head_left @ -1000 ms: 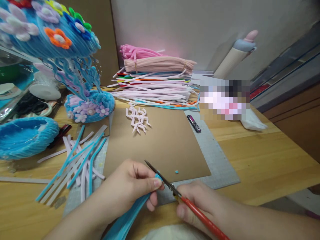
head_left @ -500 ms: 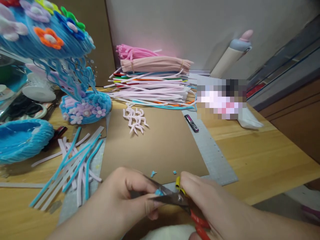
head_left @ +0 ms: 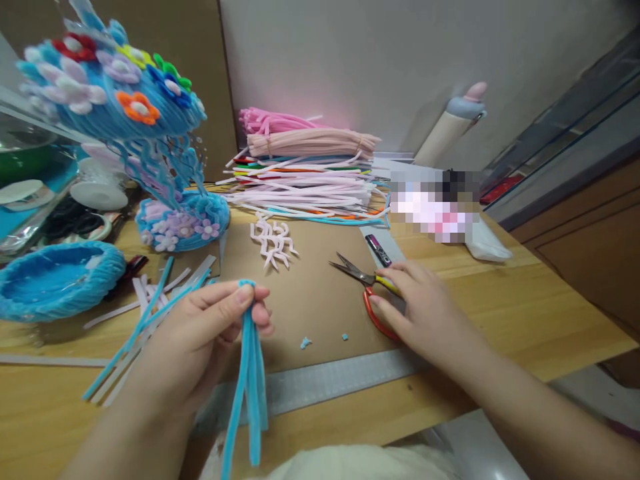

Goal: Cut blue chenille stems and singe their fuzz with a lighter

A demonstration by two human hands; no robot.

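My left hand [head_left: 215, 323] is closed, pinching a small bunch of light-blue pipe cleaners [head_left: 254, 393] at their upper end between thumb and fingers. Their long ends hang down in front of the table edge. Over on the right, my right hand [head_left: 433, 307] has its thumb and fingers on the red and yellow handles of a pair of scissors [head_left: 356, 271]. The scissors rest on the brown cardboard [head_left: 320, 307], blades parted and pointing left. Small blue clippings [head_left: 305, 343] and several pale-pink curled pieces [head_left: 273, 244] lie on that board.
Loose blue and pale strips [head_left: 145, 317] lie at left, near a blue fuzzy bowl [head_left: 55, 310]. Behind stands a tall blue flower-covered piece [head_left: 133, 100]. Pipe-cleaner bundles [head_left: 310, 145] are stacked at the back. A small dark packet [head_left: 378, 251] lies right of the board.
The scissors have moved from the blue pieces at my left fingers to the board on the right. My left hand has shifted left and up, and the hanging blue pipe cleaners now show.
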